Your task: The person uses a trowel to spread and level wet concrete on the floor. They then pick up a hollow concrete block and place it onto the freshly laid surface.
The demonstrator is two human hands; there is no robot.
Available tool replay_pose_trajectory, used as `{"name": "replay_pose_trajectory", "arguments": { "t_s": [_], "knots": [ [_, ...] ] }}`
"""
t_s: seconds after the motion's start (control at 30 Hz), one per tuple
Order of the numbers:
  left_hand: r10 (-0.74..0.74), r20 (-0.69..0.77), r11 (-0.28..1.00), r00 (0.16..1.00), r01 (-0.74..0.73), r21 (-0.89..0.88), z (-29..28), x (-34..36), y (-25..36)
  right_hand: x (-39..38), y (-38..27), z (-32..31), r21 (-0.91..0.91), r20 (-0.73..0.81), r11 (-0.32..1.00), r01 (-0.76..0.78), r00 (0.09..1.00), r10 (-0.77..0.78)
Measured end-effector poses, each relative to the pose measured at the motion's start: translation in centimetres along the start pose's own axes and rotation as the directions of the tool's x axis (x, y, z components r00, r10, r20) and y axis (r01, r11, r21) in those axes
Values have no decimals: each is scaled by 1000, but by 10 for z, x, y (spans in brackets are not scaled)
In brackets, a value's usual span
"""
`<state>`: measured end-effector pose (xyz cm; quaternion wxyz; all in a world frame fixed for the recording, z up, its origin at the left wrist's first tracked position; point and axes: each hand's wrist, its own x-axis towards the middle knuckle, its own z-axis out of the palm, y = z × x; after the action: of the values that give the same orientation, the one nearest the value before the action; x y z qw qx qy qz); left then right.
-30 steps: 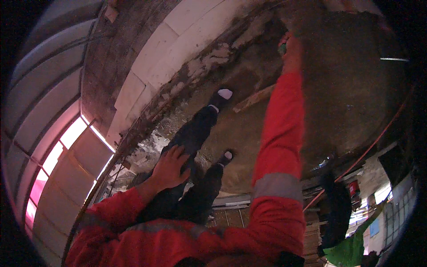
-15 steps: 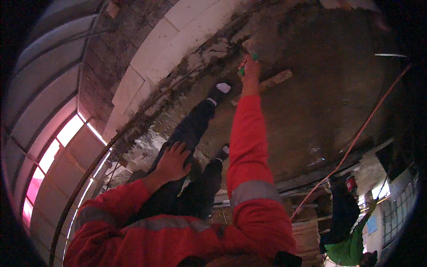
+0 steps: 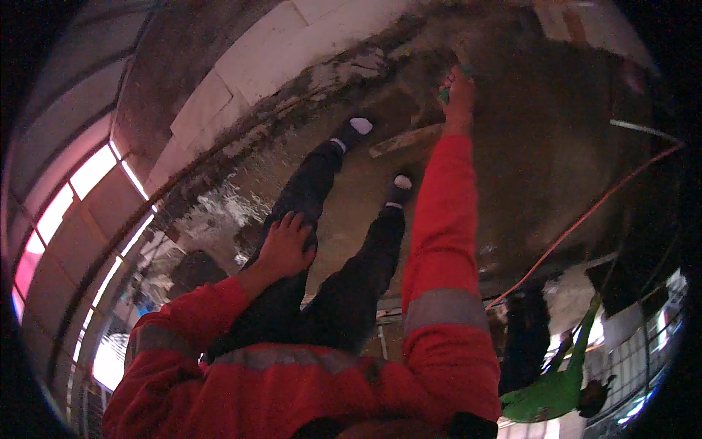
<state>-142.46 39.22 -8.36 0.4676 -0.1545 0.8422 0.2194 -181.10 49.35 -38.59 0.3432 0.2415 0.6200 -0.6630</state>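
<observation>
The floor (image 3: 541, 183) is spreading around the board (image 3: 408, 139). On my leg (image 3: 307, 183), nearer me than the board, my left hand (image 3: 287, 245) is resting, fingers spread, gripping nothing. Just beyond the board's right end, my right hand (image 3: 459, 95) is gripping a green tool (image 3: 444, 94), its far end too dim to tell. Working well, I judge, is calling for even pressure, clear of the board.

Dim and grainy overall, tinted reddish. Lit mainly from the left, through blown-out panes (image 3: 93, 173), with more glare at lower right around a person in green (image 3: 545, 399). Shadowy across the brown floor (image 3: 545, 175); too murky and soft at the right hand (image 3: 459, 96) for fine detail. Bowed toward the rim, black at the corners.
</observation>
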Motion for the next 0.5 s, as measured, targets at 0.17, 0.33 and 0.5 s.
{"name": "replay_pose_trajectory", "arguments": {
  "t_s": [0.17, 0.33, 0.5],
  "knots": [
    [-98, -76, 988, 992, 88, -124, 48, -20, 39, -24, -3, 8, -123, -5, 990, -73, 997, 73],
    [-287, -111, 948, 951, 266, -177, 128, -54, 59, -63, 64, 38, 8, 210, 979, -206, 957, 200],
    [-363, -53, 870, 930, 318, -378, 171, -94, 82, -117, 110, 68, -159, 168, 951, -266, 942, 291]
  ]
}}
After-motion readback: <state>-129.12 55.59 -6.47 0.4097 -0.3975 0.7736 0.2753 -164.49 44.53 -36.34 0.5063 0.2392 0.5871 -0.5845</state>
